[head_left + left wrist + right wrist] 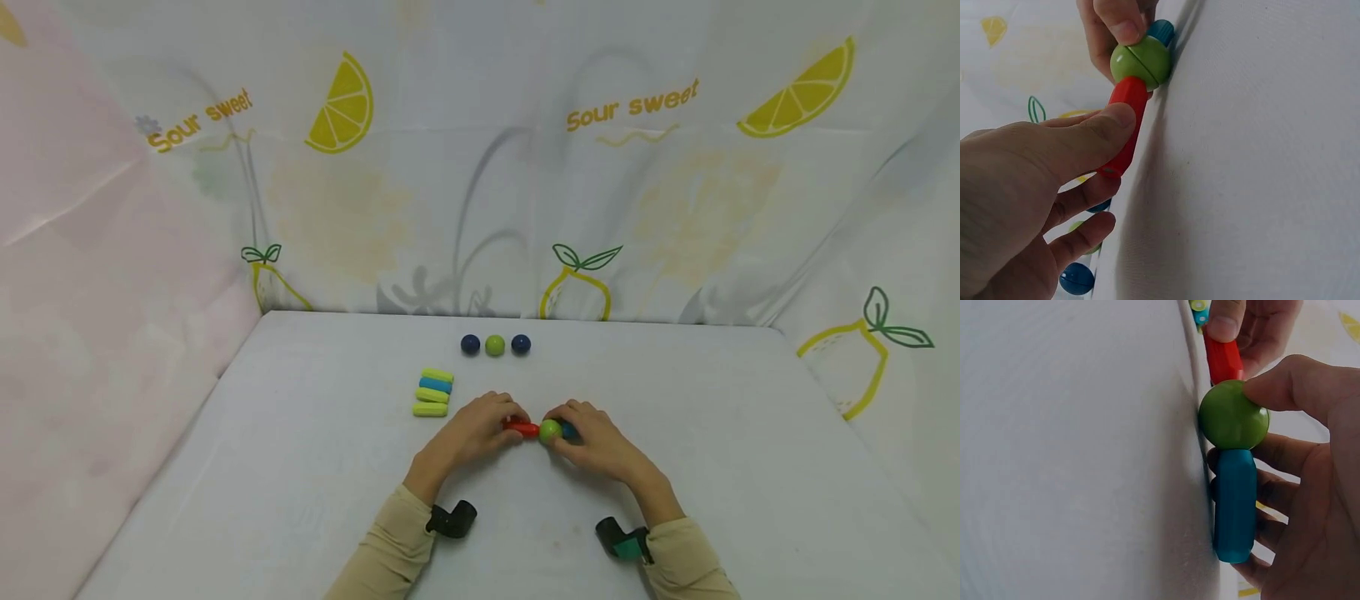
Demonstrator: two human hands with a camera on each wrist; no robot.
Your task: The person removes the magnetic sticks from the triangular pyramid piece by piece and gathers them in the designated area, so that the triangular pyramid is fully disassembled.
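My left hand (483,427) pinches a red rod (1127,128) between thumb and fingers. One end of the rod meets a green ball (1234,415); whether it is joined or only touching I cannot tell. My right hand (596,442) grips that ball, its thumb on the near side and fingers behind. From the ball's other side a blue rod (1235,506) sticks out along the fingers of the right hand. Rods and ball form a nearly straight line low over the white table.
Behind the hands, a row holds a dark blue ball (470,345), a green ball (495,345) and another dark blue ball (521,344). To the left lie several yellow-green rods (430,410) with a blue rod (436,385) among them. A printed cloth (450,167) hangs behind the table (300,500).
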